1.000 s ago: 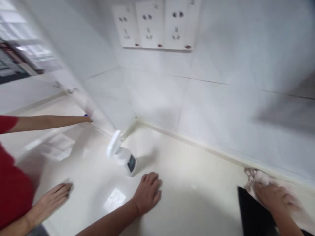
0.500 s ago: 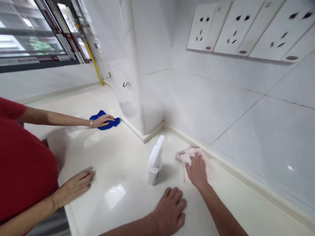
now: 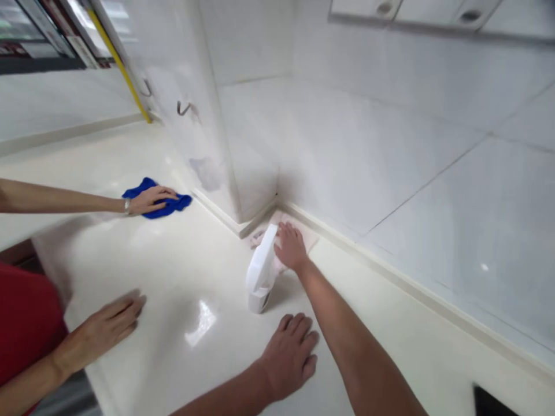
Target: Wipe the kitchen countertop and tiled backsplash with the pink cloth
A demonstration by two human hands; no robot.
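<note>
A pale pink cloth (image 3: 309, 232) lies in the inner corner of the white counter (image 3: 173, 277), against the raised edge strip. My right hand (image 3: 291, 245) presses it down, fingers together over the fabric. Just left of that hand stands a white bottle with a long, angled top (image 3: 261, 271), which hides part of the cloth. My left hand (image 3: 291, 353) rests palm down on the counter in front of the bottle, fingers a little apart, holding nothing.
A co-worker's hand (image 3: 154, 199) presses a blue cloth (image 3: 158, 209) on the left; their other hand (image 3: 115, 320) rests near the counter edge. Metal hooks (image 3: 182, 108) stick out from the tiled wall. Sockets (image 3: 433, 14) sit above. A dark object (image 3: 492, 401) shows bottom right.
My right hand has slid the pink cloth forward and left into the corner, behind the bottle. The view has tilted down and turned right. My left hand stays on the counter.
</note>
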